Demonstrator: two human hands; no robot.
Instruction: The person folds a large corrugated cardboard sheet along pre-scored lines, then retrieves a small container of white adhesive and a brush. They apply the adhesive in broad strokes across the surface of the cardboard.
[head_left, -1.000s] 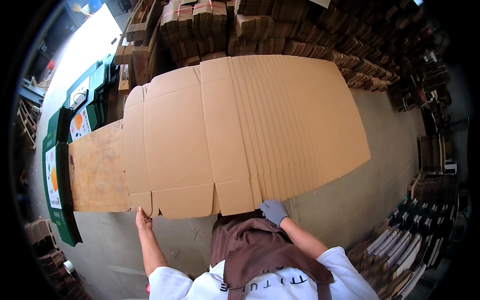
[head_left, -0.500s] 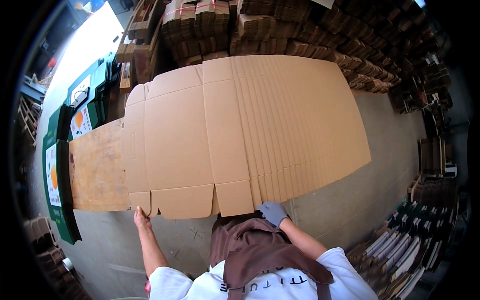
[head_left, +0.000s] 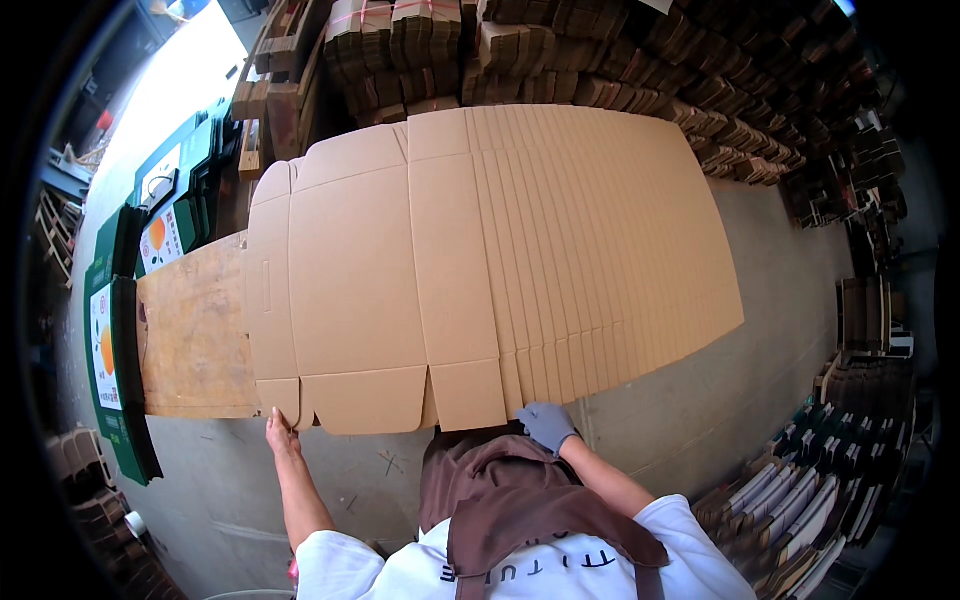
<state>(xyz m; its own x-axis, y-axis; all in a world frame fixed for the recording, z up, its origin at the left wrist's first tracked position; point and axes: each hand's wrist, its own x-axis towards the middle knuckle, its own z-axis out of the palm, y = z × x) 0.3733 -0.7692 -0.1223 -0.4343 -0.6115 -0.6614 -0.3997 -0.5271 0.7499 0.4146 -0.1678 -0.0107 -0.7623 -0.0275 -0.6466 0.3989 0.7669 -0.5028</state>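
Observation:
A fan of overlapping flat brown cardboard box blanks (head_left: 640, 230) is spread over a wooden board (head_left: 195, 335). On top, at the left, lies a creased and slotted box blank (head_left: 355, 265), its flaps flat. My bare left hand (head_left: 283, 432) is closed on the near left corner of this blank, the thumb at the edge and the other fingers partly hidden beneath. At the near edge, by the top blank's right corner, is my grey-gloved right hand (head_left: 547, 427). Its fingers are bent against the edges of the blanks, the tips partly hidden.
Green printed cartons (head_left: 118, 375) are stacked at the board's left end. Behind stand a wooden pallet (head_left: 285, 95) and bundled brown cardboard stacks (head_left: 430, 50). Rows of folded dark boxes (head_left: 800, 490) occupy the lower right. Grey concrete floor (head_left: 690, 410) shows around the board.
Both hands keep their places on the cardboard. The whole view has shifted very slightly; nothing has been let go.

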